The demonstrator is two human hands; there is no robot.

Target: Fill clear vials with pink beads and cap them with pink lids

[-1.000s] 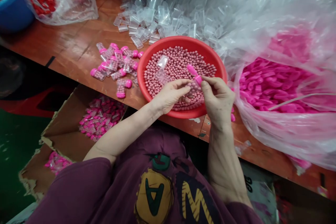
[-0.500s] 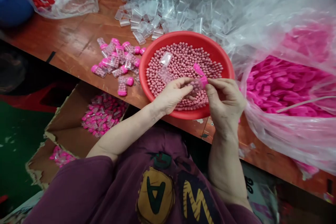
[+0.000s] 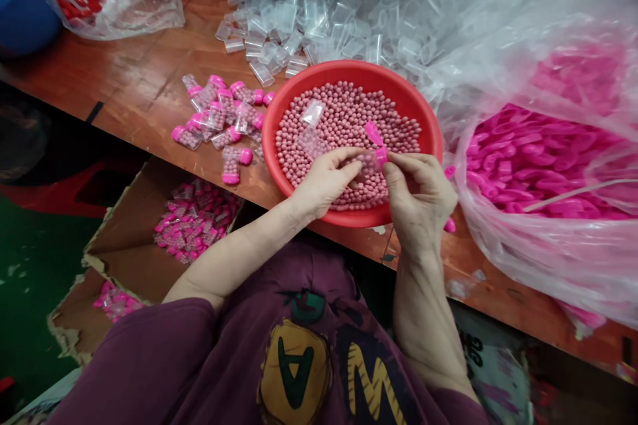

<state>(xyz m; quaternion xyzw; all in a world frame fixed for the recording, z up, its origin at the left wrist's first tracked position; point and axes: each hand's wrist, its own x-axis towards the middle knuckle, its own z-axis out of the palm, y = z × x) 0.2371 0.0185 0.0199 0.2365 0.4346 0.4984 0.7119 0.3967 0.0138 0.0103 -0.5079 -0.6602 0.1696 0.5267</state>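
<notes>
Over the red basin (image 3: pixel 429 121), my left hand (image 3: pixel 326 182) pinches a small clear plastic bottle (image 3: pixel 367 163) with pink beads showing through it. My right hand (image 3: pixel 421 196) is closed with thumb and fingertips on the pink flip cap (image 3: pixel 381 157) at the bottle's right end. The cap's lid stands up and away from the bottle. Pink beads (image 3: pixel 349 103) fill much of the basin beneath both hands. A clear empty-looking tube (image 3: pixel 313 113) lies on the beads, left of the centre. My fingers hide part of the bottle.
Filled pink-capped bottles (image 3: pixel 224 109) lie left of the basin, and more sit in a cardboard box (image 3: pixel 124 232) below. Clear tubes (image 3: pixel 299 20) are heaped behind. A plastic bag of pink caps (image 3: pixel 528 159) stands at right. A blue bucket (image 3: pixel 27 6) is at far left.
My right hand and the pink cap have shifted slightly left, closer to my left hand. My left hand keeps its hold on the bottle; the view has moved a little.
</notes>
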